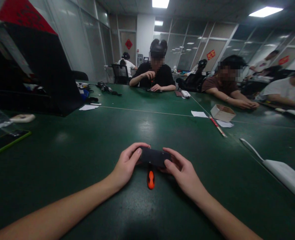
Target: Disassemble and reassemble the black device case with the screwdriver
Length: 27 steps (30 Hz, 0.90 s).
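A flat black rectangular piece (155, 157) is held level above the green table, one end in each hand. My left hand (127, 163) grips its left end, thumb on the top face and fingers behind. At the right end, my right hand (181, 168) closes on it in the same way. Small light dots show on its surface; its underside is hidden. Below it lies a screwdriver (151, 180) with an orange and black handle toward me. The piece covers the middle of the screwdriver, and a thin tip shows beyond its far edge. Neither hand touches the orange handle.
A white power strip (286, 175) lies at the right, and a small open box (222, 113) stands beyond it near a red stick (217, 126). To the left are a large black box (37, 66) and a green-edged phone-like slab (8, 143). Co-workers sit across the table.
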Each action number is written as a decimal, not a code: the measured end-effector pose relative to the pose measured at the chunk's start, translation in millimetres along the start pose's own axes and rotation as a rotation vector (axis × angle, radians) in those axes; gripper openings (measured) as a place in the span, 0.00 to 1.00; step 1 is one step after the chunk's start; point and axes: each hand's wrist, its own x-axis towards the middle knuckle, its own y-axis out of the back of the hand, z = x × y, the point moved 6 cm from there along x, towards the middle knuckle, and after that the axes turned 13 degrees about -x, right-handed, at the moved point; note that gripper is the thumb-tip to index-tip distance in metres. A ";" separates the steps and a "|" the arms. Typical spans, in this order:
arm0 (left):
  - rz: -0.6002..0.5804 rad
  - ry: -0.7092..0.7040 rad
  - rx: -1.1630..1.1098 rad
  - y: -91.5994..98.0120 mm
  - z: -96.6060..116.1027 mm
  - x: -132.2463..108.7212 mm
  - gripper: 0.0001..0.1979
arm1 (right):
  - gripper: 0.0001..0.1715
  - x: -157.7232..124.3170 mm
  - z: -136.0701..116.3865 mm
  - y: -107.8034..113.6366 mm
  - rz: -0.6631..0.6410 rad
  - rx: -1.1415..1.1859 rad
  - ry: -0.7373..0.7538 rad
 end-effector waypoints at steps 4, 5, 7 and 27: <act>-0.018 -0.072 0.082 -3.3 7.5 -2.4 0.15 | 0.26 -0.9 -1.4 2.6 0.036 0.063 -0.088; -0.037 -0.057 0.088 -5.2 7.3 -1.9 0.16 | 0.27 -1.8 -3.2 3.8 0.049 0.059 -0.084; -0.084 0.004 0.120 -8.8 4.4 -0.1 0.20 | 0.27 -3.3 -5.4 5.5 0.067 0.058 -0.072; -0.120 0.085 -0.152 -5.1 -8.7 1.8 0.27 | 0.27 -6.8 -0.3 -19.7 -0.084 0.259 -0.133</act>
